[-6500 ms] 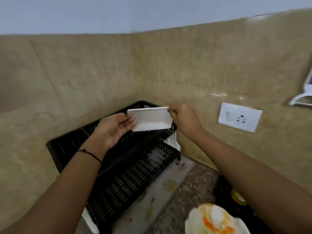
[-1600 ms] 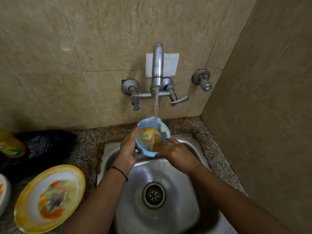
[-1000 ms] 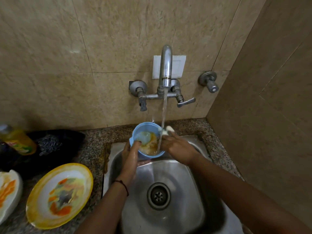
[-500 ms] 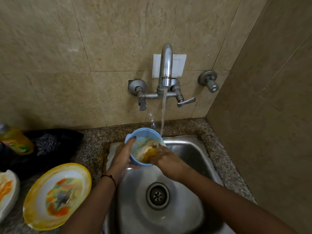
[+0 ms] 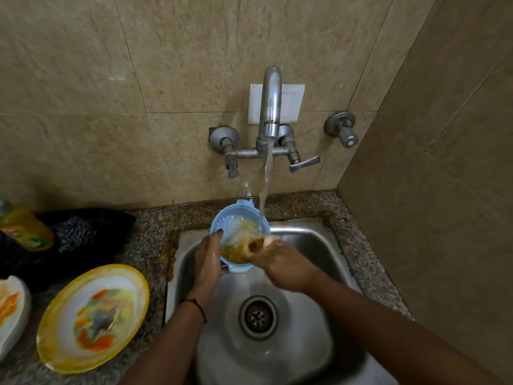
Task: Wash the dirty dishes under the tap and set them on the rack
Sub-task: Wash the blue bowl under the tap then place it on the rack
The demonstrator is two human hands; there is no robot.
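Note:
A light blue bowl [image 5: 236, 220] with brown-orange residue inside is tilted over the steel sink [image 5: 313, 245]. My left hand [image 5: 207, 259] grips its left rim and underside. My right hand [image 5: 283, 263] presses a small pale sponge [image 5: 268, 239] against the bowl's inner right side. Water runs from the wall tap [image 5: 270, 107] and lands at the bowl's right edge. A dirty yellow-rimmed plate [image 5: 94, 316] lies on the counter to the left, and a second stained white dish [image 5: 11, 309] shows at the left edge. The rack is out of view.
A yellow dish-soap bottle [image 5: 23, 226] and a black cloth or bag [image 5: 83, 232] sit at the back left of the granite counter [image 5: 150, 245]. A tiled wall [image 5: 444, 190] closes the right side. The drain [image 5: 258, 317] lies below my hands.
The earlier rack view gave way to the sink. Over the last second my right hand moved into the bowl, rubbing the residue, and the bowl tilted lower toward me.

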